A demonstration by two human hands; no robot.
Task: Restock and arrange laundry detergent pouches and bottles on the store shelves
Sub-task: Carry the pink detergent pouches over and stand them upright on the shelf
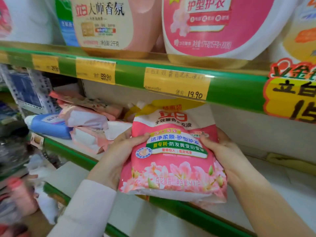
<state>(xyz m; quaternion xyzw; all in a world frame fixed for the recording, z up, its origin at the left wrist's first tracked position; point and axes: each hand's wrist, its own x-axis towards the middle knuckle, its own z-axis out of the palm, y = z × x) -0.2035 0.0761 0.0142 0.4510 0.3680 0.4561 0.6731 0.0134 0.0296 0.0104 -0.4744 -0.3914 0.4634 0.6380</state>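
Observation:
A pink detergent pouch (172, 161) with flower print and a yellow top stands upright at the front edge of the middle shelf (201, 218), under the 19.90 price tag. My left hand (118, 156) grips its left side, thumb across the front. On the other side, my right hand (220, 151) holds it with the thumb on the label. Several pink and white pouches (89, 124) lie piled flat further left on the same shelf, beside a blue bottle (47, 124) lying on its side.
The shelf above (130, 69), green-edged with yellow price tags, carries large pink and white detergent bottles (222, 26). A red and yellow promo sign (292, 93) hangs at the right. Bare white shelf surface (282, 177) shows right of the pouch. Blurred goods fill the lower left.

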